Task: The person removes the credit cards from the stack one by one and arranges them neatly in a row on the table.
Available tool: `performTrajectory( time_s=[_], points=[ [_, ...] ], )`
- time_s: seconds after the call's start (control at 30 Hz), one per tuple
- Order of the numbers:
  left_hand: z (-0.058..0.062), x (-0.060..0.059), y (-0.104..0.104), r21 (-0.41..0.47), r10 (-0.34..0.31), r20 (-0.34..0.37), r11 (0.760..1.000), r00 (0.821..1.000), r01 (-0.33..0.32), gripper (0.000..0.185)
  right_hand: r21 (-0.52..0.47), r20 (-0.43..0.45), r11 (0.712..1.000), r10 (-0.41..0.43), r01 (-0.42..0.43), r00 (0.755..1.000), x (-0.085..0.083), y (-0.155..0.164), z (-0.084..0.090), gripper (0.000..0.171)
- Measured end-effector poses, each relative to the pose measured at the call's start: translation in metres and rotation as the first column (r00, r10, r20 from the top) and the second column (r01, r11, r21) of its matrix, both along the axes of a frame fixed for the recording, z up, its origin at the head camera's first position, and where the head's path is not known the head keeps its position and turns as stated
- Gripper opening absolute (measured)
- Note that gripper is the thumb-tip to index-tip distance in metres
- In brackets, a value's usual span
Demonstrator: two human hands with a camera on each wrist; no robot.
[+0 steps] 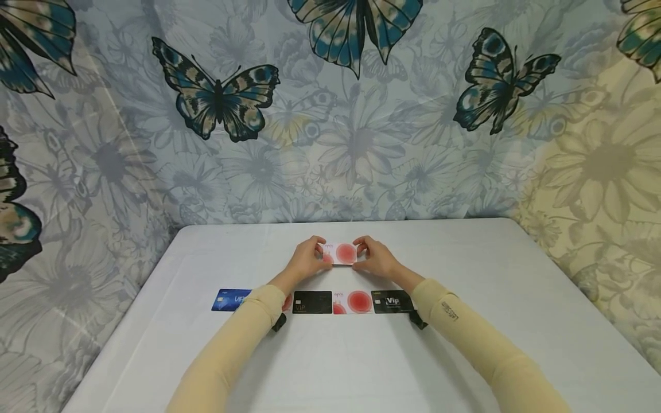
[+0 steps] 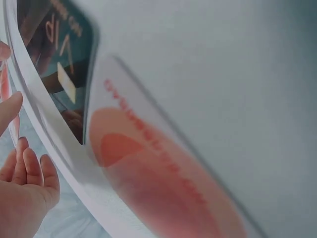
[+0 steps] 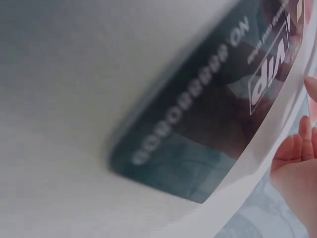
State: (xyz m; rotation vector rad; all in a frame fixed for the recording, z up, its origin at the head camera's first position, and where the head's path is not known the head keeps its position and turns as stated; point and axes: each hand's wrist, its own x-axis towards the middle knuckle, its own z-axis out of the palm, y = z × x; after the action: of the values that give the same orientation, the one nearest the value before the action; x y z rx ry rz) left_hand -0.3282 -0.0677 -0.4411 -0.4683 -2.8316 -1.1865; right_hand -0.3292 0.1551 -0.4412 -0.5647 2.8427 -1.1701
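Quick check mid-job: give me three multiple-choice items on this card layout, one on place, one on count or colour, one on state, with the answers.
1. Where is the held card relative to the row of cards?
A. Beyond the row, farther from the person
B. Under the blue card
C. Off the table's right edge

2. What colour is the leftmost card in the row?
A. Green
B. Blue
C. Yellow

3. How is the held card handled?
A. Lying untouched
B. Pinched by one hand only
C. Gripped at both short ends by the two hands

Answers:
1 A: the head view shows it behind the row, toward the wall.
2 B: the blue card ends the row on the left, ahead of the black card.
3 C: the left hand and right hand each pinch one end.
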Motion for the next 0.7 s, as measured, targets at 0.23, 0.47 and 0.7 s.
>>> performTrajectory(
  time_s=[0.23,0.47,0.7],
  points=[
    [0.0,0.014,-0.004,0.041,-0.012,-0.027,0.999,1.0,0.013,0.058,-0.025,-0.05,0.999,0.039,-0.04,0.998,0.012,0.004,0.0,0.053],
    [0.001,0.029,-0.007,0.054,-0.04,-0.032,0.998,0.999,0.042,0.056,-0.039,-0.081,0.996,0.08,-0.084,0.993,0.027,0.011,-0.001,0.053],
    [0.002,0.045,-0.01,0.055,-0.069,-0.039,0.996,0.997,0.071,0.056,-0.04,-0.105,0.994,0.101,-0.106,0.989,0.042,0.014,0.0,0.054]
  ],
)
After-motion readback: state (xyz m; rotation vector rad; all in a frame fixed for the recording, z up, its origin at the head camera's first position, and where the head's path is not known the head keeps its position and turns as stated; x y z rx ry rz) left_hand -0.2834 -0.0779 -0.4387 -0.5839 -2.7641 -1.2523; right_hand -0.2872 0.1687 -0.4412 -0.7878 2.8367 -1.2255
